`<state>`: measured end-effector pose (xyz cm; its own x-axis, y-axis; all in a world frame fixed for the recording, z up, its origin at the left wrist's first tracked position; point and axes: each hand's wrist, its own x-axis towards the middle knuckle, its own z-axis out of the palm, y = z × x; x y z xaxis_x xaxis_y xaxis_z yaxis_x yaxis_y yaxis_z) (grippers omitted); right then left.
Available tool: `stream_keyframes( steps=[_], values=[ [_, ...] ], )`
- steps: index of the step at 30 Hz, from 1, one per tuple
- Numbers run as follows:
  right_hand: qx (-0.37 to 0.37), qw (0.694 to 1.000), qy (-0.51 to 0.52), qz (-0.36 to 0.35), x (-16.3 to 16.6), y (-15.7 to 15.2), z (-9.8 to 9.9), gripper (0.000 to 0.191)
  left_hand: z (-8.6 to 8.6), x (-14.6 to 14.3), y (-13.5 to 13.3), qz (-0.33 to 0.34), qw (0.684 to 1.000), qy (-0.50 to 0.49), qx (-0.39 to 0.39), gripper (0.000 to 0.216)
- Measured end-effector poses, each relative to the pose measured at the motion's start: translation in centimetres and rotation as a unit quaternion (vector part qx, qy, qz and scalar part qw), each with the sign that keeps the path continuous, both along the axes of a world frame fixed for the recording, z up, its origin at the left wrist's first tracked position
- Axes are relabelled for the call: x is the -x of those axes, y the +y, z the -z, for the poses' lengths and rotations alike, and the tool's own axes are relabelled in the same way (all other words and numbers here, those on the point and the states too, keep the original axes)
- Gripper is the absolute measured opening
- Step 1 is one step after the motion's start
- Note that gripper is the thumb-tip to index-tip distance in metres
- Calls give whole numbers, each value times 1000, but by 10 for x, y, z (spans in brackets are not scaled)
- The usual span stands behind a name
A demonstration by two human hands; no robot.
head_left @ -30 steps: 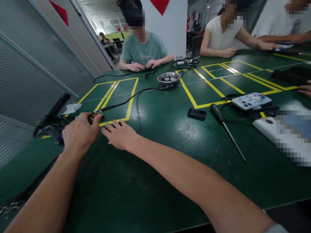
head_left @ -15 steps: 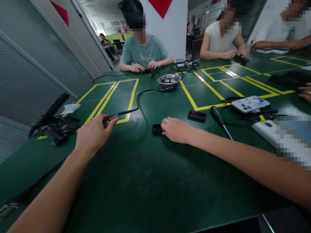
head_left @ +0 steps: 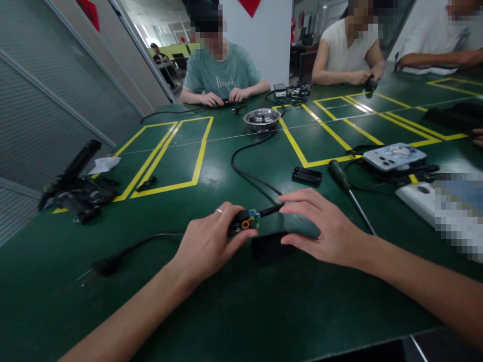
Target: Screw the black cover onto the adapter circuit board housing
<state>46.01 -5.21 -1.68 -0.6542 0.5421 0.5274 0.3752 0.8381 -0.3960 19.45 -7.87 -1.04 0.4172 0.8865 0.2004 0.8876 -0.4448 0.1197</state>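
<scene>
My left hand (head_left: pixel 209 241) pinches a small circuit board (head_left: pixel 247 222) with a copper coil, low over the green table (head_left: pixel 234 301). A black cable (head_left: pixel 249 173) runs from the board toward the far side. My right hand (head_left: pixel 325 229) hovers just right of it, thumb touching a black rectangular cover (head_left: pixel 268 247) lying on the table, fingers curved near the cable's end. A second black cable with a plug (head_left: pixel 107 264) trails left from under my left hand.
A black cover piece (head_left: pixel 307 175) and a screwdriver (head_left: pixel 349 193) lie right of centre. A phone (head_left: pixel 394 156), a white device (head_left: pixel 417 198), a metal bowl (head_left: pixel 261 118) and a heap of black parts (head_left: pixel 75 188) sit around. Other people work across the table.
My left hand drew the circuit board and its cable from the left yellow box toward me at the centre. My right hand brought the black cover in beside it.
</scene>
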Motion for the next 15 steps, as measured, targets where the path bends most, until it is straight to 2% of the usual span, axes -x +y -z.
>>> stream_keyframes(
  steps=[2,5,11,15],
  values=[
    [5,1000,-3,-4,-2,6,3,44,2,-13,-9,37,999,-20,10,42],
    [35,998,-45,-31,-2,10,10,29,0,-17,-13,65,996,-28,57,41],
    [82,994,-59,-40,-9,15,11,22,-18,4,-5,34,978,-67,197,52],
    [99,992,-71,-30,-14,17,7,19,-16,1,-6,54,971,-52,227,66]
  ],
)
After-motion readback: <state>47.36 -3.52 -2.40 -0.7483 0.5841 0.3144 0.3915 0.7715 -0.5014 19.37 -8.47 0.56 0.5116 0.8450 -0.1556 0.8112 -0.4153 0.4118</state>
